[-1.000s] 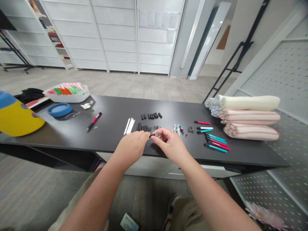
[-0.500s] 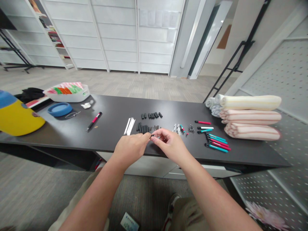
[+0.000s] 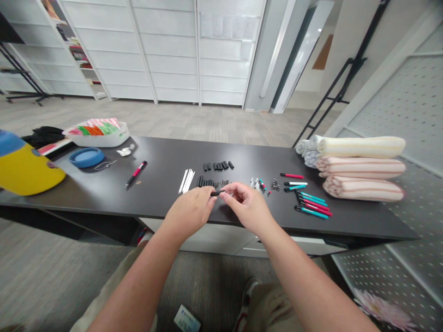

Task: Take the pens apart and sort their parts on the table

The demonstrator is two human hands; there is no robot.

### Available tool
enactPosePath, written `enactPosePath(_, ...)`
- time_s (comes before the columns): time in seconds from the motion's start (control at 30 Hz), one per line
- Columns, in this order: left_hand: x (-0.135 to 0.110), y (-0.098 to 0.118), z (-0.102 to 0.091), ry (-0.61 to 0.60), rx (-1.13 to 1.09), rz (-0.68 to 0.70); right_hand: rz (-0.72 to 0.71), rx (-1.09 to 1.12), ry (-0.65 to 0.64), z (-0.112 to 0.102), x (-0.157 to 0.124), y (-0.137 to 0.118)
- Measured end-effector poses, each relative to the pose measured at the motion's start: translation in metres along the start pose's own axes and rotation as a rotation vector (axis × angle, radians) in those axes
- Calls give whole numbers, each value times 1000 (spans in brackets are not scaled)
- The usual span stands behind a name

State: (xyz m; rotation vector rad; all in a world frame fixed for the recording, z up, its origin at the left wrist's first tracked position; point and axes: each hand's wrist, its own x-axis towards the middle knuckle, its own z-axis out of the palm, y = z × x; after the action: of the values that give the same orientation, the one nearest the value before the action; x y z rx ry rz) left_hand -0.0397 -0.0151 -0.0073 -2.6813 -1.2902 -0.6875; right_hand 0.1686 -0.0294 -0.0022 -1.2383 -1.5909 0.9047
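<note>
My left hand [image 3: 190, 210] and my right hand [image 3: 247, 205] meet just above the front of the black table [image 3: 104, 193]. Both pinch a short black pen barrel [image 3: 216, 193] held level between their fingertips. Behind my hands lie a row of black barrels [image 3: 205, 183], a bundle of white refills [image 3: 186, 180] and a line of black caps [image 3: 218, 166]. Small pen parts [image 3: 259, 185] and tiny springs [image 3: 274, 185] sit to the right. Several finished teal and pink pens [image 3: 311, 203] lie further right.
Rolled towels [image 3: 360, 168] are stacked at the table's right end. One red-and-black pen [image 3: 135, 174] lies alone to the left, near a blue dish [image 3: 86, 157], a white tray of coloured items [image 3: 97, 131] and a yellow and blue object [image 3: 24, 168].
My hands have stayed over the same spot. The black barrel between my fingertips now shows a little more, and my right fingers have closed in on its end.
</note>
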Motion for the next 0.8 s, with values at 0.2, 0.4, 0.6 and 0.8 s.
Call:
enactPosePath(0.2, 0, -5, 4, 3, -44, 55, 20, -20, -3, -1, 0, 1)
enactPosePath(0.4, 1, -1, -1, -72, -48, 67, 6, -96, -50, 0, -1, -4)
enactPosePath(0.6, 3, 6, -14, -171, 42, -49, 2, -71, -82, -1, -1, -2)
enactPosePath(0.8, 4, 7, -18, -175, 77, -68, -1, -57, -91, 0, 0, -1)
